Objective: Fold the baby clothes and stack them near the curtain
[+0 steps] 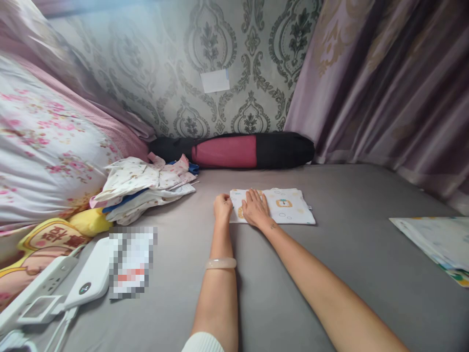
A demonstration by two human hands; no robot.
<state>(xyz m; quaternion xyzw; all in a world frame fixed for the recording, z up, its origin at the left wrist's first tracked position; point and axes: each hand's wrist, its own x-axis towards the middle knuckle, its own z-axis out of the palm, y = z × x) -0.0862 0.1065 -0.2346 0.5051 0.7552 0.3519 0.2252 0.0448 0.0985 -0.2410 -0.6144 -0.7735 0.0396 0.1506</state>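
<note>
A folded white cloth (293, 208) printed with orange lion faces and small rings lies flat on the grey bed sheet, a small tag at its right edge. My right hand (255, 208) rests palm down on its left half, fingers stretched out and slightly apart. At the cloth's left edge, my left hand (223, 207) is closed, its curled fingers gripping the edge; the fingertips are mostly hidden. A pale bangle (221, 264) circles my left forearm.
Left of my hands sits a pile of clothes (142, 183). Nearer are a white power bank (93, 274), a power strip (44, 286) and a blurred packet (134, 261). A black and red roll (223, 151) lies along the wall. Another folded printed cloth (436, 239) is at right.
</note>
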